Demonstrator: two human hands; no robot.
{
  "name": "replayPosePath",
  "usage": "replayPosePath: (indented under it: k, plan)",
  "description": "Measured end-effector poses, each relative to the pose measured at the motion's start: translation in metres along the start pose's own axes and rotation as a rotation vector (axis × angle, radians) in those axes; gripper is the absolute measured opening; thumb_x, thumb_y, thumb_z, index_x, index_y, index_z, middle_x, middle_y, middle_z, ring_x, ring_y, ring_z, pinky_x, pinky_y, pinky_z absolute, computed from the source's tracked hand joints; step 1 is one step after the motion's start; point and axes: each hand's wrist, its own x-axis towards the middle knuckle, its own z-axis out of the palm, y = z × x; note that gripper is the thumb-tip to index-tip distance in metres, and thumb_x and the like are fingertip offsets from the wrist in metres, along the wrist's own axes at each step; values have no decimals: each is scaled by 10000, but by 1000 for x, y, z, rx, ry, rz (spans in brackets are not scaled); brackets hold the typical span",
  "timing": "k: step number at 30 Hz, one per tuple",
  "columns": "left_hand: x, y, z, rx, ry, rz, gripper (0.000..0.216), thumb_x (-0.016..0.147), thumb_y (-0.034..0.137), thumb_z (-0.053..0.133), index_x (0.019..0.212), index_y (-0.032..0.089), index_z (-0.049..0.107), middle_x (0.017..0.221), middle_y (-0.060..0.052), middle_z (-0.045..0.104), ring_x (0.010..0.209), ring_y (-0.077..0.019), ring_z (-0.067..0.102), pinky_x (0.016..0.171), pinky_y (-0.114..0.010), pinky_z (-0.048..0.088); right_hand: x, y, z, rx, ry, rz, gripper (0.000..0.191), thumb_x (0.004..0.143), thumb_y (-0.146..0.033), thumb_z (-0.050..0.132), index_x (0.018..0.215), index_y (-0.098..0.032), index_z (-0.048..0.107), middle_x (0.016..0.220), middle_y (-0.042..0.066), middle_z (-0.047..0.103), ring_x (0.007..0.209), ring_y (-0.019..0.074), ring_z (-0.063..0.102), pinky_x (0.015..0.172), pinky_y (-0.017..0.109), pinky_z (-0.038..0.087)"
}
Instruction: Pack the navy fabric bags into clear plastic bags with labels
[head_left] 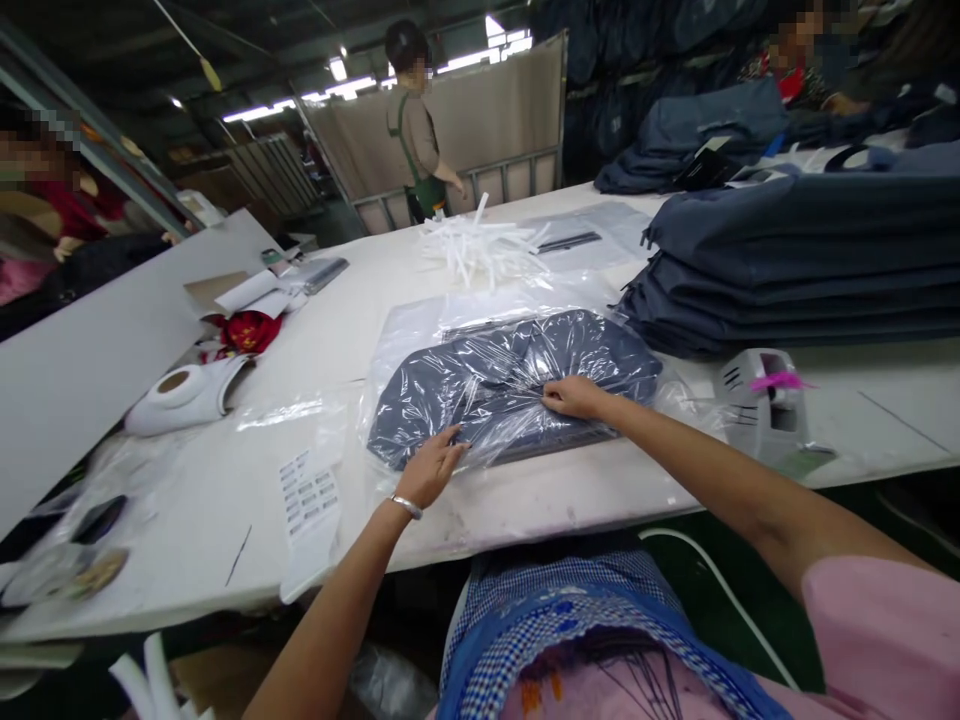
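So, in the head view, you've got that dark bundle (pixel 416 390) in clear plastic (pixel 510 385) lying on the white table (pixel 322 325), spreading out past both your hands. Your right hand (pixel 574 398) is pinching the plastic near the bundle's middle. Your left hand (pixel 431 468) rests at its near left edge, fingers loosely extended, with a label sheet (pixel 311 500) to the left. The dark stack (pixel 802 270) sits off right.
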Motion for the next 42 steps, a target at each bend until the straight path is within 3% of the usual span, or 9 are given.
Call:
replayPosePath:
  k: [5,7,10,13,20,26,30,36,42]
  plan:
    - [-35,25,2,124,164,-9,523,883,604,517,1226,231,648,1413,-116,542,1301,-311,491,1110,-540,388,2,3,3,6,7,-20,318,921,-449,471,893,-216,686,785,37,705,714,184,604,596,261,281]
    - [-53,30,10,151,227,-16,465,862,518,601,1217,219,632,1360,-129,572,1257,-312,521,1075,-506,433,1,3,5,9,20,-14,332,929,-454,451,893,-216,681,787,41,703,712,189,603,594,265,274]
    - [-71,23,14,103,294,-79,237,951,324,479,1077,234,659,1230,-89,659,1152,-250,601,1003,-409,494,0,5,8,18,29,-5,346,933,-464,437,881,-215,671,771,43,694,700,191,600,584,267,260]
    - [-74,6,-5,74,276,-212,273,985,356,406,1049,259,653,1032,-49,735,942,-215,685,818,-326,533,0,6,10,29,22,-4,349,930,-475,439,859,-217,664,739,37,680,683,189,593,575,266,250]
    - [-25,-46,-74,82,110,-217,339,980,463,384,909,258,644,729,24,702,645,-146,629,657,-247,413,-2,5,6,48,21,-9,367,946,-482,414,837,-227,655,730,32,677,673,184,583,584,264,262]
    - [28,-104,-81,57,38,-182,422,893,553,502,662,224,634,620,7,659,615,-160,603,617,-251,403,-1,7,11,76,43,-21,392,958,-495,390,834,-225,646,725,40,672,676,191,591,590,267,273]
    - [32,-121,-87,13,-2,-199,347,858,521,563,751,223,705,692,4,709,619,-160,630,638,-260,466,-2,8,13,83,52,-12,395,957,-502,391,819,-226,637,712,39,666,676,192,594,594,266,276]
    - [-6,-63,-83,57,206,-286,473,979,528,331,1119,224,665,1104,-67,711,1018,-216,641,852,-332,486,-2,8,14,98,48,8,391,949,-511,401,816,-229,636,723,34,670,669,193,586,588,269,269]
    - [-28,5,-32,178,97,-173,347,857,500,639,1062,221,647,827,-22,688,832,-208,637,725,-313,482,-3,9,15,87,55,4,406,949,-525,396,806,-225,631,705,34,658,658,191,578,584,270,264]
